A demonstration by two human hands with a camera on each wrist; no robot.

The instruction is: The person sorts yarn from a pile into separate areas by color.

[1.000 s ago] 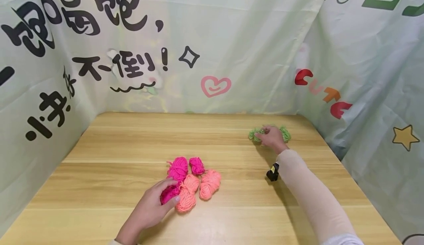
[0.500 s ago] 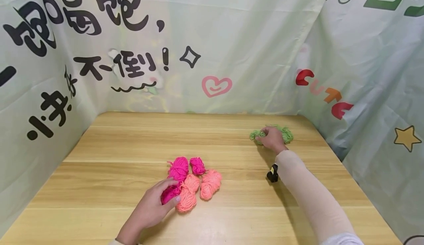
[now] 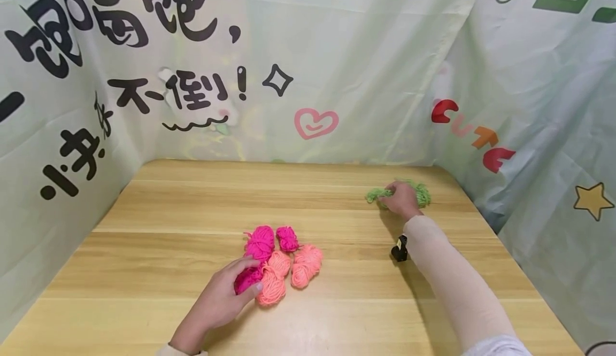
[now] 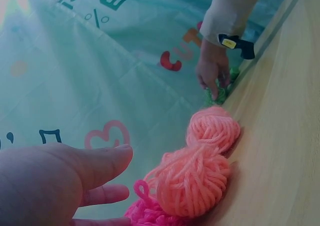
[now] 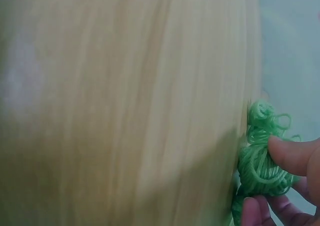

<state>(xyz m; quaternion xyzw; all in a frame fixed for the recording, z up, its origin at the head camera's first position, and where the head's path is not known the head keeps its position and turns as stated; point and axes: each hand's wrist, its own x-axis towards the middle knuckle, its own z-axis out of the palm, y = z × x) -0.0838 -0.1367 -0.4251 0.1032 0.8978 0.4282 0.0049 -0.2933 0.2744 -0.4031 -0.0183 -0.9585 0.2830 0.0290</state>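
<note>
In the head view, my right hand (image 3: 402, 200) is at the back right of the table, pinching green yarn (image 3: 423, 194) between thumb and fingers. The right wrist view shows the thumb on one side of the green yarn skein (image 5: 262, 171) and fingertips on the other. My left hand (image 3: 223, 297) rests beside the pink and coral yarn, thumb and fingers apart and fairly straight. Its fingertips are right at a dark magenta skein (image 3: 247, 280), partly hidden by the hand. Close by lie a magenta skein (image 3: 260, 242), a small magenta bundle (image 3: 287, 238) and two coral skeins (image 3: 272, 289).
A wooden table (image 3: 192, 211) fills the lower view. Printed cloth (image 3: 366, 67) hangs behind it and along both sides. A black device (image 3: 399, 249) is strapped at my right wrist, beside the sleeve (image 3: 457, 286).
My right hand and the green yarn have shifted slightly to the right. My left hand and the pink and coral skeins stay in place.
</note>
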